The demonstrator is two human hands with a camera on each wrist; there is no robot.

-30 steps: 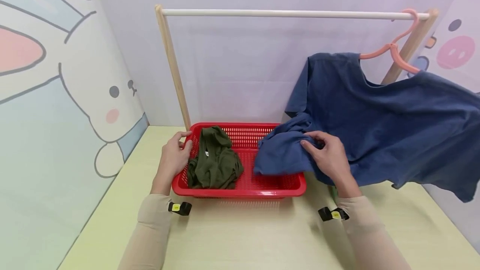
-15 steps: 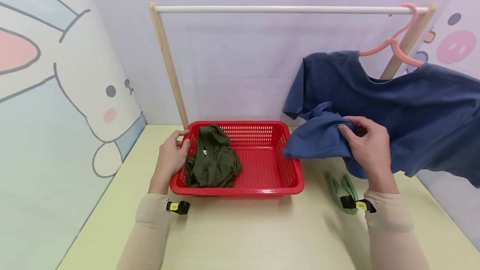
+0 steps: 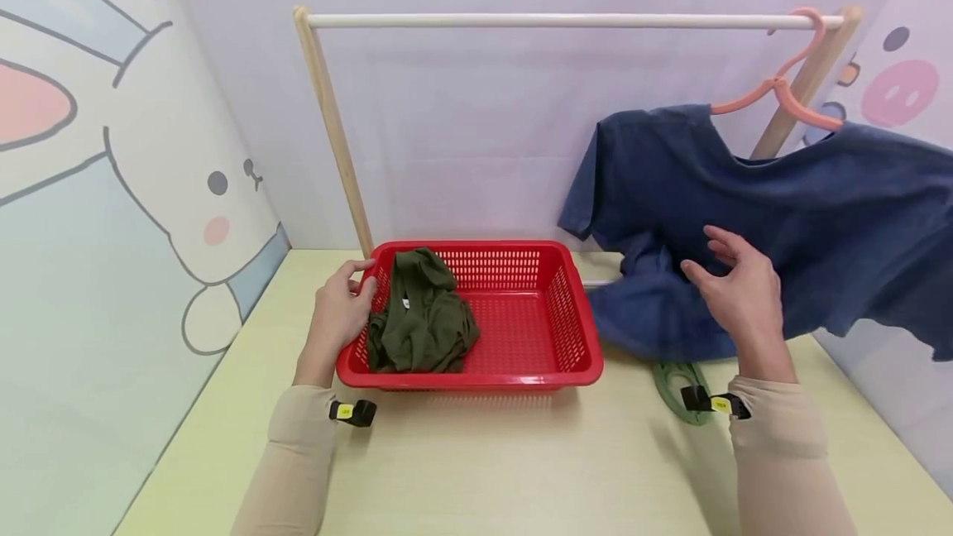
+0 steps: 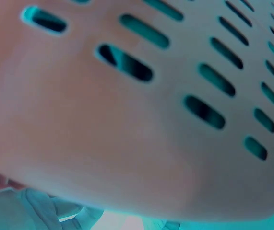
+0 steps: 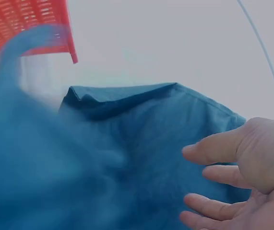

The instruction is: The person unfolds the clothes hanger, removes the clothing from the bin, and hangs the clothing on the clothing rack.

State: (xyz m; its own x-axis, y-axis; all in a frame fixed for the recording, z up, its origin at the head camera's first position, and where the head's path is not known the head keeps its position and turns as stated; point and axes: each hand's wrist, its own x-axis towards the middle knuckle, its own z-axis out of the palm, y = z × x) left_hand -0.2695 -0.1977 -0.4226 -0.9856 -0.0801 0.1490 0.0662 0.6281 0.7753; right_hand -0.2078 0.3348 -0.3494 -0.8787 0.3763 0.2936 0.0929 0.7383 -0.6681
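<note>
My left hand (image 3: 344, 304) holds the left rim of a red plastic basket (image 3: 514, 380), with thumb and fingers at its edge. A dark green garment (image 3: 424, 317) lies crumpled in the basket's left side. My right hand (image 3: 740, 292) is spread, thumb apart from the fingers, in front of a navy blue T-shirt (image 3: 782, 197). The shirt hangs from a pink hanger (image 3: 804, 110) at the rod's right end. Its lower left part is blurred and drops beside the basket. In the right wrist view the fingers (image 5: 218, 148) hold nothing. The left wrist view shows mostly the basket's slotted wall (image 4: 103, 124).
A white rod (image 3: 558, 21) on wooden posts (image 3: 335, 131) spans the back. Partly under the shirt, a green clip-like thing (image 3: 670, 395) lies on the pale yellow table (image 3: 484, 470). Walls with cartoon animals stand on both sides.
My right hand carried the bunched shirt cloth rightward out of the basket, then let it go, and the cloth fell. The green thing came into view. My left hand stayed at the rim.
</note>
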